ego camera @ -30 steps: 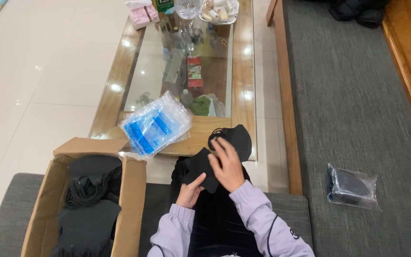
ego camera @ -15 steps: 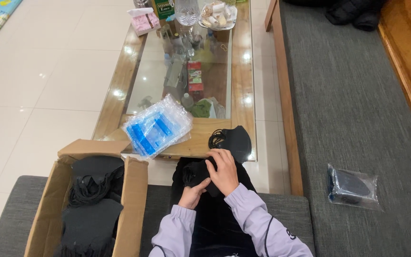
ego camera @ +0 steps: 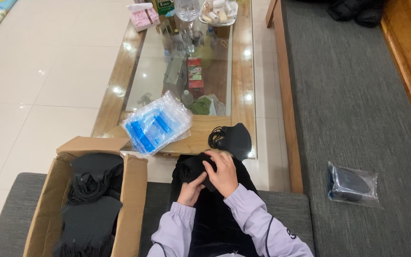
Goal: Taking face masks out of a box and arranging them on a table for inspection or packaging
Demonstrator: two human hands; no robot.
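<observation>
Both hands, left [ego camera: 191, 189] and right [ego camera: 223, 172], pinch a black mask [ego camera: 193, 167] on the lap, apparently mid-fold; squaring its edges looks the careful part

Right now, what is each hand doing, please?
Left hand: closed on the black mask in the lap.
Right hand: pressing down on the same mask, fingers curled over it.

Table [ego camera: 243, 62]: bags [ego camera: 155, 124], masks [ego camera: 231, 138]

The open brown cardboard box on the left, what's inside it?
The brown cardboard box holds a heap of black fabric face masks with tangled ear loops; whatever lies beneath the top layer is covered.
</observation>
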